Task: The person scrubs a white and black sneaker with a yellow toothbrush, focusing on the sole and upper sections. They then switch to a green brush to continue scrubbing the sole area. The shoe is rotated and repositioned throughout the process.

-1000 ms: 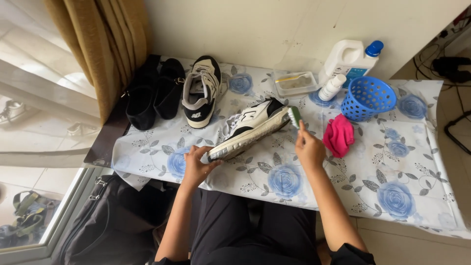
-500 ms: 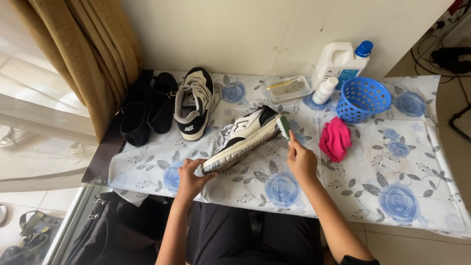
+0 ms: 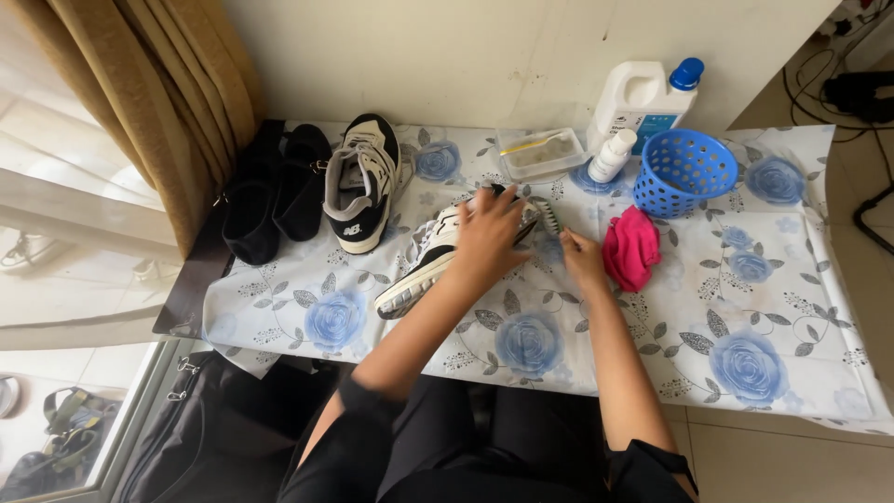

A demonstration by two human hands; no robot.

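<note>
A white-and-black sneaker (image 3: 438, 256) lies on its side at the middle of a table (image 3: 652, 326) covered in blue-rose cloth, the left hand (image 3: 489, 237) spread flat over its upper. The right hand (image 3: 582, 261), closed around a brush (image 3: 548, 216), holds the bristles at the shoe's toe. A pink rag (image 3: 631, 247) lies just beside it; the matching sneaker (image 3: 363, 182), a blue basket (image 3: 684, 172) and a white jug (image 3: 643, 98) stand behind.
</note>
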